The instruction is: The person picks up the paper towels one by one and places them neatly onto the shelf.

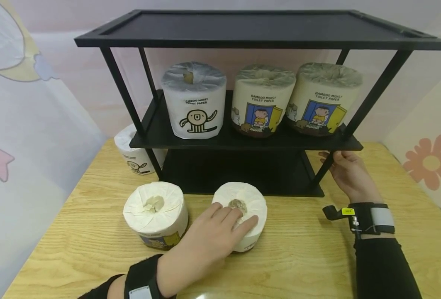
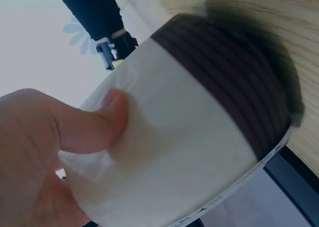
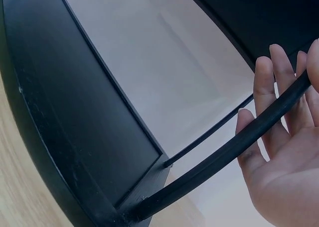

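My left hand (image 1: 213, 236) grips a white-topped toilet paper roll (image 1: 239, 190) on the table, just before the shelf's lower level. Its fingertips lie by the core hole. Up close in the left wrist view, the thumb (image 2: 94, 125) presses the pale wrapper, which has a dark striped band at one end. At the rack's front right corner, my right hand (image 1: 351, 172) holds a black post (image 1: 322, 171). From the right wrist view, the long fingers reach behind that post (image 3: 199, 174) and the thumb is partly cut off at the frame edge.
The black two-level rack (image 1: 242, 143) carries three wrapped rolls on its upper level, below a flat top panel (image 1: 242, 25). Left of my left hand stands another roll (image 1: 154, 207). One more roll (image 1: 134, 153) sits behind the rack's left post. Printed cloth hangs around the wooden table (image 1: 298, 249).
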A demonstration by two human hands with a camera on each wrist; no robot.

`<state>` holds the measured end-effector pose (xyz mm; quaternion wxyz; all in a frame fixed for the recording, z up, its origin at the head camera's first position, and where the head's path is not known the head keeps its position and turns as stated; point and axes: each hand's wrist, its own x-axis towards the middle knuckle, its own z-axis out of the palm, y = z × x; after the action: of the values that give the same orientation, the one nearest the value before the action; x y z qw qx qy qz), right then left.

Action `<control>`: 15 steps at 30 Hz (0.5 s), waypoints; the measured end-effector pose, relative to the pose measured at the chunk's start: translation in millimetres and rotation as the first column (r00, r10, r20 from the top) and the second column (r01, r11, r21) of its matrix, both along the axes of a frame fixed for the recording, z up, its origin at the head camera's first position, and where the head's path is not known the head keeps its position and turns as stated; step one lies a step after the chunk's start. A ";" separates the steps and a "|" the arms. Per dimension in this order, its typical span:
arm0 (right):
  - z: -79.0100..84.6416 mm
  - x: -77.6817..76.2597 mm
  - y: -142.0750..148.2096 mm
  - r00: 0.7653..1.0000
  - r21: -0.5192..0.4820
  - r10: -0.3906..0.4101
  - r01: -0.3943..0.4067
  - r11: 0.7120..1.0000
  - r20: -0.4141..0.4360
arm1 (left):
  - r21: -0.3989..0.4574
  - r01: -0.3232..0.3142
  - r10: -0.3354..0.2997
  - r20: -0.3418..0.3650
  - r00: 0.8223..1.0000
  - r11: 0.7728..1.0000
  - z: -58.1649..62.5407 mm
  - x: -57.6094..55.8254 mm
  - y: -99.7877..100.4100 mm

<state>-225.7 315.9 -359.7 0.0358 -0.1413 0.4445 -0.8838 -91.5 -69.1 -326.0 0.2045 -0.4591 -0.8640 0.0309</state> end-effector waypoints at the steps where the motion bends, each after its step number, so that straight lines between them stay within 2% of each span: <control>1: 0.2 -0.1 -0.2 1.000 -0.005 0.002 -0.002 1.000 -0.002 | -0.013 0.002 -0.002 0.024 1.000 1.000 2.1 0.3 3.5; 8: -0.7 -3.4 -3.6 1.000 -0.021 0.020 -0.020 1.000 0.013 | -0.029 0.028 -0.026 0.039 0.999 0.999 9.6 -1.2 21.1; 15: -0.9 -1.1 -0.2 1.000 -0.006 -0.008 0.008 1.000 0.025 | 0.009 0.042 -0.042 0.029 0.999 0.999 14.0 -5.4 40.3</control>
<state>-226.8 315.6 -360.6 0.0375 -0.1285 0.4419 -0.8870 -96.9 -28.8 -312.0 0.1944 -0.4768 -0.8571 0.0163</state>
